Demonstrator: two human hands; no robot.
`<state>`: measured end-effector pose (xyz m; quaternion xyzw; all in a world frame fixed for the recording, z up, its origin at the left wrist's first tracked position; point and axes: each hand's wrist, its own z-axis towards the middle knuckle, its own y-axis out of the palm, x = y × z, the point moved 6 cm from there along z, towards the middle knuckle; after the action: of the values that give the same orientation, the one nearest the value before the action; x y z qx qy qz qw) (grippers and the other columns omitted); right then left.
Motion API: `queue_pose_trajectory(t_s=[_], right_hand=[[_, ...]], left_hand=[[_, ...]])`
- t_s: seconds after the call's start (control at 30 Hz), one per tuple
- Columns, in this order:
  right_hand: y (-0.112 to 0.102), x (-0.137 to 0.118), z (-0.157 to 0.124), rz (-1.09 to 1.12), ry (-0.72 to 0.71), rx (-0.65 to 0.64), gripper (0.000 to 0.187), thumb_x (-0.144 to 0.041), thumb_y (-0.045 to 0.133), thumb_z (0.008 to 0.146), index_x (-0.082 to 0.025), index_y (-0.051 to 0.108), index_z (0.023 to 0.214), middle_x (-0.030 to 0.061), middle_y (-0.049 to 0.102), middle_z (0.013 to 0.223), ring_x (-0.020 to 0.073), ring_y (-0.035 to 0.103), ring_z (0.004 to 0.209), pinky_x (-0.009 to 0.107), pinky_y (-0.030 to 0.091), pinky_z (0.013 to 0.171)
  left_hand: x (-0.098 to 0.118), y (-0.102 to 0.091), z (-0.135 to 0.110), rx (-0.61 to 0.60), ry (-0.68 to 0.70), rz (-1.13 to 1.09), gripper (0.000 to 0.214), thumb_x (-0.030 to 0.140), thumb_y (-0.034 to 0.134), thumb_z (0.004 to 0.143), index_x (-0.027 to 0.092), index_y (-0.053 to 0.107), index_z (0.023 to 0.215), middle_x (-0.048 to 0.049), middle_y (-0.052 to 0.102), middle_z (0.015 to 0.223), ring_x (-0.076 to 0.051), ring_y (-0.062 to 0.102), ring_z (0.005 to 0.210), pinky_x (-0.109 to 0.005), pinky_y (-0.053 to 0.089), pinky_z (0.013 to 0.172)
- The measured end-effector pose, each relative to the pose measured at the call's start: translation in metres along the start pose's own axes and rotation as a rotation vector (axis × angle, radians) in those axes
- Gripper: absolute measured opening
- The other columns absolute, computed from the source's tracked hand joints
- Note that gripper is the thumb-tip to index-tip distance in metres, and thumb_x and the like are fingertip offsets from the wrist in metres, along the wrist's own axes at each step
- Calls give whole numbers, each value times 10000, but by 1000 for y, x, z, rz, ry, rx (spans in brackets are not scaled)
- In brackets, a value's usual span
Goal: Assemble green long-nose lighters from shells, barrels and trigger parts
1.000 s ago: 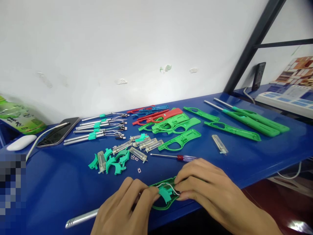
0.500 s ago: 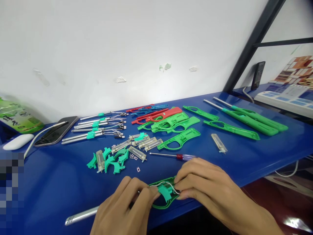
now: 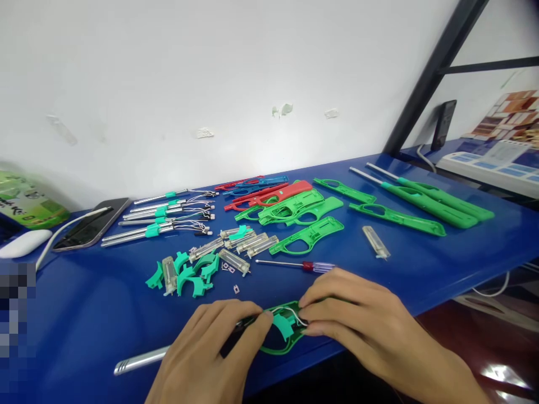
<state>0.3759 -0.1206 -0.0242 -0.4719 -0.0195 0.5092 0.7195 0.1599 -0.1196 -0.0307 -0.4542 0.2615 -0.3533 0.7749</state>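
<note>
Gripping green shell (image 3: 273,351): left hand (image 3: 202,359), right hand (image 3: 357,320); green bag (image 3: 29,197) print unreadable.

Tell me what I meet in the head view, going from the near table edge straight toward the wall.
Green lighter shell held by left hand and right hand → red-handled screwdriver → single green shell half → pile of green shells → red shell → blue shell.

Small-parts assembly workshop, single bench station.
Blue desk (image 3: 421,275) carries sorted rows of green and red plastic shells (image 3: 309,238), wired metal tubes (image 3: 160,216) and a screwdriver (image 3: 295,265); bare white wall (image 3: 210,67) behind, black steel frame (image 3: 425,84) alongside.
</note>
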Motion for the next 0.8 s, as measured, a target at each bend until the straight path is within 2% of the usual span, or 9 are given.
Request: queue_pose_trajectory(t_s=[0.1,0.2,0.3,0.4,0.5,0.6,0.7,0.8], right_hand=[[-1,0,1,2,7,7,77,-226,655,1105,-226,732,1106,-12,779,1096,131,697,972,279,556,938],[-3,-1,1,-2,34,18,53,-258,675,1099,-247,703,1143,-36,797,1076,126,732,984,267,557,1003],[-2,-2,2,-66,91,-4,224,-380,699,1086,-295,669,1291,-34,806,1170,150,758,1115,279,555,1061],[3,-6,6,-168,110,-22,357,-521,696,1062,-339,670,1368,-13,784,1267,201,747,1208,354,558,1096],[11,-11,14,-182,80,-47,320,-549,645,1082,-309,723,1279,-3,792,1195,211,774,1098,399,559,1089],[16,-11,20,-136,89,-72,287,-518,597,1112,-299,762,1199,-15,795,1110,183,773,994,370,558,1037],[16,-7,21,-85,107,-56,233,-491,628,1103,-327,784,1156,-35,788,1092,162,756,980,336,536,982],[15,-5,19,-53,114,-52,221,-492,657,1089,-318,781,1145,-38,788,1094,160,742,995,334,510,975]], left_hand=[[2,-3,4,8,17,0,324,177,444,1083,234,652,1325,-26,780,1115,-154,781,911,-260,641,777],[4,-7,7,-2,24,33,353,215,370,1104,232,637,1335,-25,793,1118,-161,801,939,-264,645,805],[6,-10,7,2,20,43,369,248,333,1121,233,625,1347,-23,799,1113,-158,802,955,-255,643,831],[7,-11,6,15,-1,55,366,315,334,1139,239,628,1342,-30,803,1123,-164,803,971,-263,650,870],[7,-11,4,33,9,60,355,270,348,1126,230,650,1309,-38,809,1123,-167,810,967,-261,656,887],[5,-7,0,15,16,36,366,288,351,1139,223,655,1331,-50,813,1154,-175,817,1008,-263,665,904],[1,-4,-5,11,5,-34,393,285,331,1157,227,632,1403,-57,807,1218,-158,817,1053,-228,661,917],[-6,-5,-5,27,-57,-61,348,277,390,1159,258,620,1420,-48,808,1226,-171,816,1074,-264,675,931]])
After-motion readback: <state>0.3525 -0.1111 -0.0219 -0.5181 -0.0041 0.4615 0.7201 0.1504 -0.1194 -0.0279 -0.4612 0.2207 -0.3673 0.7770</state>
